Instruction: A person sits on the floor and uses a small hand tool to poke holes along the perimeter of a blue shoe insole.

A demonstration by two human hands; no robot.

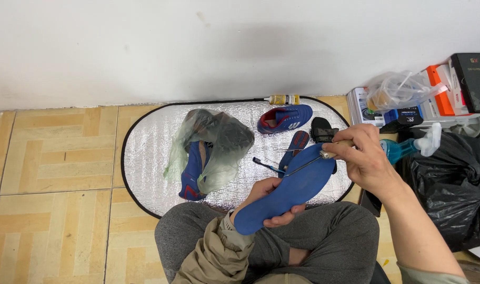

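Observation:
My left hand (267,199) holds a blue insole (295,188) from below, over my lap. My right hand (362,154) grips the wooden handle of an awl (324,156); its thin metal shaft lies across the insole, the tip near the insole's left edge. Beyond the insole, on a silver oval mat (145,152), lie a second blue insole (298,143), a blue shoe (285,118) and a black insole piece (322,129).
A clear plastic bag (219,142) covers another blue shoe (193,173) on the mat. A small glue bottle (283,99) lies by the white wall. Boxes (450,87), a teal spray bottle (408,146) and a black rubbish bag (453,184) crowd the right side. A small tool (263,164) lies on the mat.

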